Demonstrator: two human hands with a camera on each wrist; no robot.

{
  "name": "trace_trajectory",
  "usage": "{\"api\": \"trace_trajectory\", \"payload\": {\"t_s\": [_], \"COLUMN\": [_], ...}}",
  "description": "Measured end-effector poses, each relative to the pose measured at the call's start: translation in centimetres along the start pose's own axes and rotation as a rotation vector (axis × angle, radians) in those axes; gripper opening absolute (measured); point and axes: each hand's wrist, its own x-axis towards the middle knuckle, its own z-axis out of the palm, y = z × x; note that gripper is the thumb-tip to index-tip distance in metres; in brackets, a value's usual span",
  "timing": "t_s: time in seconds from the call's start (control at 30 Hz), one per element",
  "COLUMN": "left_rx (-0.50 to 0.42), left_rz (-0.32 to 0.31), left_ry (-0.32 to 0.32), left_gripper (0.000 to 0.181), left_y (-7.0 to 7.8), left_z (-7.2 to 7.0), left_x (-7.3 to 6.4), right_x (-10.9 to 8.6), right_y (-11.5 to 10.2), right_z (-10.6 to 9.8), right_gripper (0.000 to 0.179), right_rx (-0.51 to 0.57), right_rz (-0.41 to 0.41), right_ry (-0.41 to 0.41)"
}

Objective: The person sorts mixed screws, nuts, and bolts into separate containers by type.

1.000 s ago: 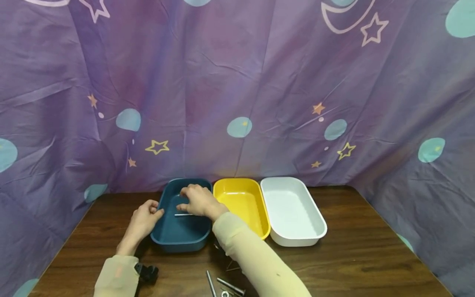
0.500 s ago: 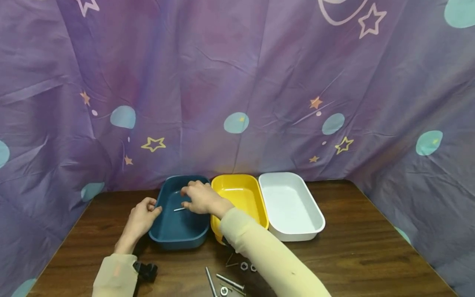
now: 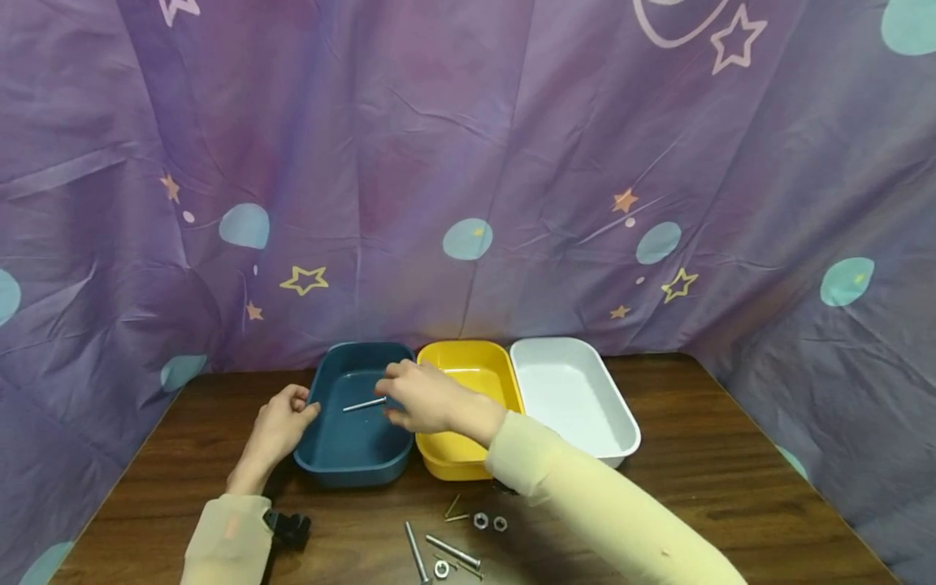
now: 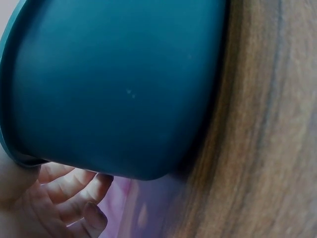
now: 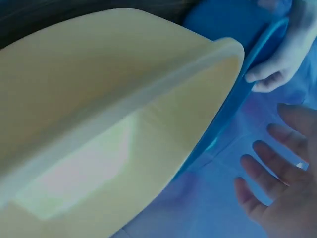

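Note:
A silver bolt (image 3: 364, 404) lies in the blue tray (image 3: 354, 471), the leftmost of three. My right hand (image 3: 424, 398) is over the boundary of the blue and yellow trays, fingertips close to the bolt's head. Its fingers (image 5: 270, 168) are spread with nothing gripped, as the right wrist view shows. My left hand (image 3: 279, 422) pinches the blue tray's left rim, thumb over the edge and fingers outside. Close up in the left wrist view are the tray's outer wall (image 4: 114, 89) and my left hand's curled fingers (image 4: 74, 191).
A yellow tray (image 3: 446, 470) and a white tray (image 3: 629, 439) stand right of the blue one. Nearer on the wooden table (image 3: 702, 487) lie long bolts (image 3: 453, 551), hex nuts (image 3: 480, 521) and small brass-coloured screws (image 3: 457, 517). A patterned purple cloth (image 3: 409, 162) hangs behind.
My right hand has drawn back to the right, uncovering more of the bolt, which stays in the blue tray. My left hand keeps its place at the rim.

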Motion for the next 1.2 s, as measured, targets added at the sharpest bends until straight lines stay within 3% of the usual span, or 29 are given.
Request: {"api": "trace_trajectory", "payload": {"t_s": [0.3,0.53,0.77,0.9,1.07,1.2], "left_rx": [0.005,0.01,0.005,0.008,0.007,0.009], "left_rz": [-0.004,-0.016,-0.009,-0.017,-0.027,-0.027], "left_ry": [-0.01,-0.02,-0.015,-0.008,-0.017,-0.026], "left_gripper": [0.031,0.031,0.031,0.032,0.032,0.033], "left_y": [0.2,0.1,0.2,0.3,0.2,0.1], "left_z": [-0.2,0.0,-0.1,-0.1,0.0,-0.1], "left_x": [0.0,-0.1,0.0,0.1,0.1,0.1], "right_x": [-5.5,-9.6,-13.0,-14.5,-16.1,-16.7], "right_y": [-1.5,-3.0,-4.5,-5.1,-5.4,-5.6], "right_z": [-0.6,0.3,2.0,2.9,3.9,4.2], "right_gripper": [0.021,0.019,0.022,0.017,0.012,0.008], "right_rx": [-0.065,-0.049,-0.026,0.0,0.051,0.229], "right_rz": [-0.145,-0.213,-0.106,-0.066,-0.022,0.046], "right_ry": [0.045,0.085,0.196,0.216,0.181,0.073]}}
